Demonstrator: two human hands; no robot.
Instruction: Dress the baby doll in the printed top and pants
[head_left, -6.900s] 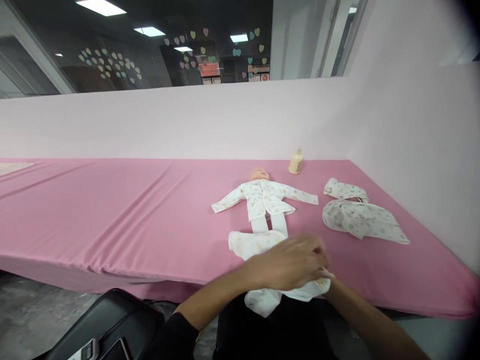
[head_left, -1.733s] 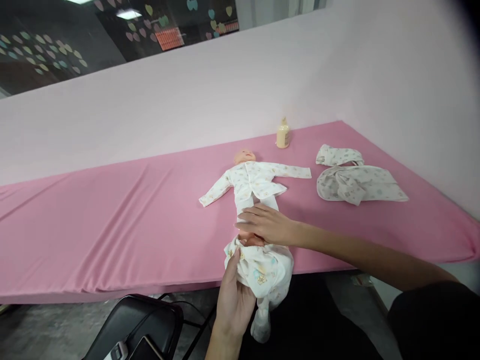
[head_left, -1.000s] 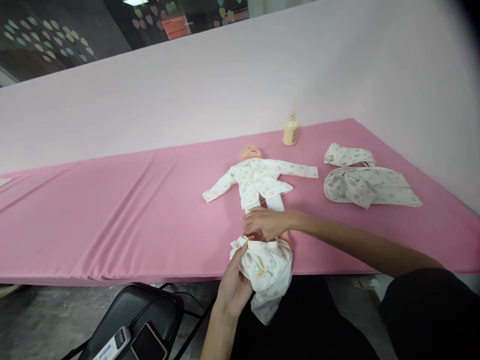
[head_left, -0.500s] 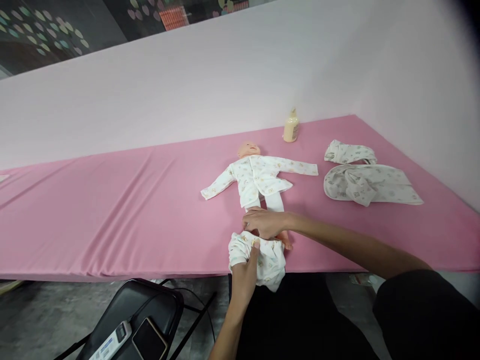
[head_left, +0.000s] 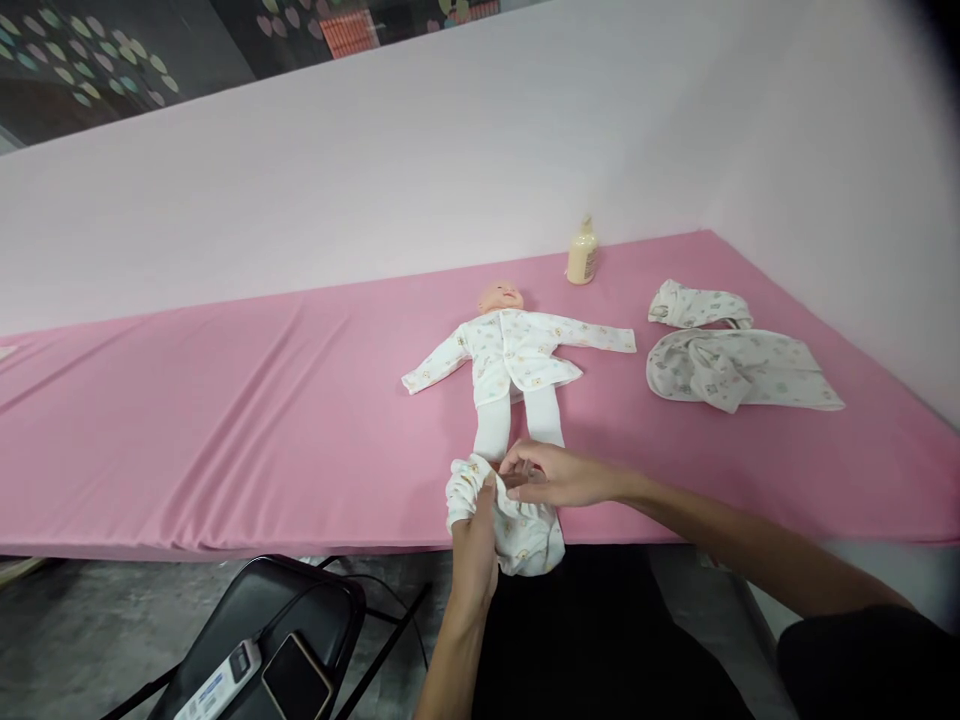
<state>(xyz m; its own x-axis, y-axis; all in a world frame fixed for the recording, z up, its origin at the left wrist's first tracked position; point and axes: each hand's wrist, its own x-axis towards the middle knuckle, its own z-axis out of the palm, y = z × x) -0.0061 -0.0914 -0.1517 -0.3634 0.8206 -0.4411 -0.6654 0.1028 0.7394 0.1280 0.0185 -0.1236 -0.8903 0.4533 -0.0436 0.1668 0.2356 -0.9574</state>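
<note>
A baby doll [head_left: 500, 297] lies on its back, in a white printed jacket [head_left: 499, 350] with both sleeves spread and white leg coverings [head_left: 493, 428] below. At its feet, small white printed baby pants [head_left: 529, 540] are bunched up and hang over the table's front edge. My left hand [head_left: 476, 535] grips the gathered cloth, thumb on top. My right hand [head_left: 562, 474] reaches in from the right, fingers bent and closed at the opening of the pants, beside the doll's lower legs. The doll's feet are mostly hidden by the cloth and my hands.
A pale yellow pump bottle [head_left: 582, 252] stands behind the doll. To the right lie two folded printed cloths, a smaller one [head_left: 701, 305] and a larger knotted one [head_left: 750, 370]. A black chair [head_left: 315, 590] holds a phone [head_left: 298, 678] and a power strip [head_left: 221, 685]. White walls border the pink-covered table [head_left: 300, 430].
My right hand has drawn back from the doll's legs to the opening of the pants, uncovering more of the white leg coverings. My left hand and the pants have shifted slightly left.
</note>
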